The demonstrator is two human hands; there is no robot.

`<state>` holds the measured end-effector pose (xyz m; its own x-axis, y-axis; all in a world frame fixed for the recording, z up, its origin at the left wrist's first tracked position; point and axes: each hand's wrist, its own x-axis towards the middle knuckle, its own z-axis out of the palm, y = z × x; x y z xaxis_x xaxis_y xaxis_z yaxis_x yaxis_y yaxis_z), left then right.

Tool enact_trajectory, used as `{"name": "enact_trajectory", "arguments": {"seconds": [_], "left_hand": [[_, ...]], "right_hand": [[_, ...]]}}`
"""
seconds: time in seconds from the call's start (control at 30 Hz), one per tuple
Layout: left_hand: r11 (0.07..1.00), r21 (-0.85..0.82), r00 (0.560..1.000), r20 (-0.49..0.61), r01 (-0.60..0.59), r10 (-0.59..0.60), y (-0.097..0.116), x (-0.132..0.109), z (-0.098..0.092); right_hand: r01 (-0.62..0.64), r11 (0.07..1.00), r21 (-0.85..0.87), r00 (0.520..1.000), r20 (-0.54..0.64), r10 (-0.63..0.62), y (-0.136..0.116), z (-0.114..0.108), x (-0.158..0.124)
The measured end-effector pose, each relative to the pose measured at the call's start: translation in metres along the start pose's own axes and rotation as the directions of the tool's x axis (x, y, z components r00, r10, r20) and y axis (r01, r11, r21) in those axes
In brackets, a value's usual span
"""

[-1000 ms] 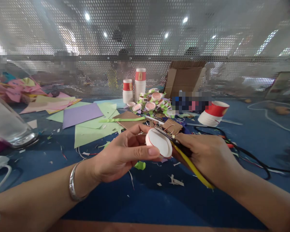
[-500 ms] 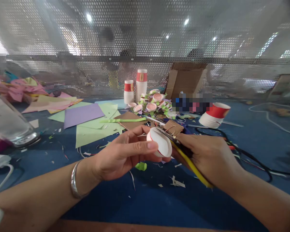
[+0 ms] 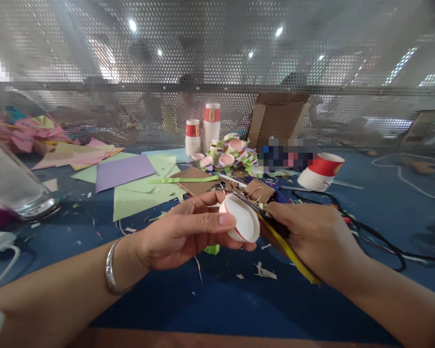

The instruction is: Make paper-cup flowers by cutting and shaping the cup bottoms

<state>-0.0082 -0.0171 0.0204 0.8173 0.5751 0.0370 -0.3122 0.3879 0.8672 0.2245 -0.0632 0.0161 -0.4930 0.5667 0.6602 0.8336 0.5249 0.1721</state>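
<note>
White cup-base (image 3: 247, 223) under left thumb (image 3: 217, 222)

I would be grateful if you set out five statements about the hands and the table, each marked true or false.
1. The left hand holds a round white paper piece. True.
2. The right hand holds nothing. False: the right hand grips a bladed tool that is partly yellow.
3. The purple sheet lies on top of green paper. True.
4. The left cup stack is taller than the right cup stack. False: the right cup stack is the taller one.
5. A clear glass is to the left of the purple sheet. True.
</note>
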Motion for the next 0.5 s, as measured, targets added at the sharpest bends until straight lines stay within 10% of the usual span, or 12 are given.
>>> {"name": "enact_trajectory", "arguments": {"seconds": [0.5], "left_hand": [[0.991,0.084,0.98,-0.161,-0.104,0.117,-0.0014,0.0007,0.0068]], "right_hand": [[-0.053,0.998,-0.037,0.997,0.059,0.055,0.0018,0.008,-0.001]]}}
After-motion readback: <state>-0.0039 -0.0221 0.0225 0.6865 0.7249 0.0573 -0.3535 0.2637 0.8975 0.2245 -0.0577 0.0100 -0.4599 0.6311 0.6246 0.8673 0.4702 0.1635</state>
